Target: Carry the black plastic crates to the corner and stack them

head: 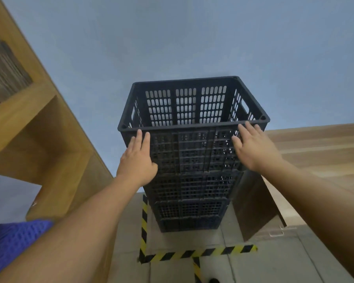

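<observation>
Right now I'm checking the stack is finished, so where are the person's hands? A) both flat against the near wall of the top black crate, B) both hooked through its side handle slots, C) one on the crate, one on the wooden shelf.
A: the left hand and right hand lie with straight fingers on the near wall of the top black crate.

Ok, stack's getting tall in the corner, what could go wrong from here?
The stack of crates is tall and narrow, so a push could tip it. Both the left hand and right hand only lie flat against the top crate, gripping nothing. It might also knock the brown board beside it.
</observation>
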Available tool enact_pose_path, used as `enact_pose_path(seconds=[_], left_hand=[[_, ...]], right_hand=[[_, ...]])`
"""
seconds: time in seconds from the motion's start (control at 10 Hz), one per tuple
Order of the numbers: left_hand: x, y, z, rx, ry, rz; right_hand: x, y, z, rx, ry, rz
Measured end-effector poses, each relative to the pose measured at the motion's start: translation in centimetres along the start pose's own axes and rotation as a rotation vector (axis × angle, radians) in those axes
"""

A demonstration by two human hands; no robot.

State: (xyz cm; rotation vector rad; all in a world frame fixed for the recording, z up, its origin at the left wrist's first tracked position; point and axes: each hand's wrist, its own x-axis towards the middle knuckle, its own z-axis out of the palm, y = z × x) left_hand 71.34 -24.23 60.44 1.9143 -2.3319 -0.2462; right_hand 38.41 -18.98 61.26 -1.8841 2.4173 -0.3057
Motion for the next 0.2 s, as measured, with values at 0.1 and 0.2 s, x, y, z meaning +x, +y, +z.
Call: enact_pose_path(seconds=[0.1, 0.2], left_hand=[[-2.3, -0.6, -0.1, -0.056, -0.044, 0.04], [-4.2, -0.4, -0.3, -0.083, -0.058, 0.072]], right_hand=[[-2.5, -0.8, 0.5, 0.047, -0.008, 0.028], [-5.0, -1.5, 0.7, 0.102, -0.011, 0.038]])
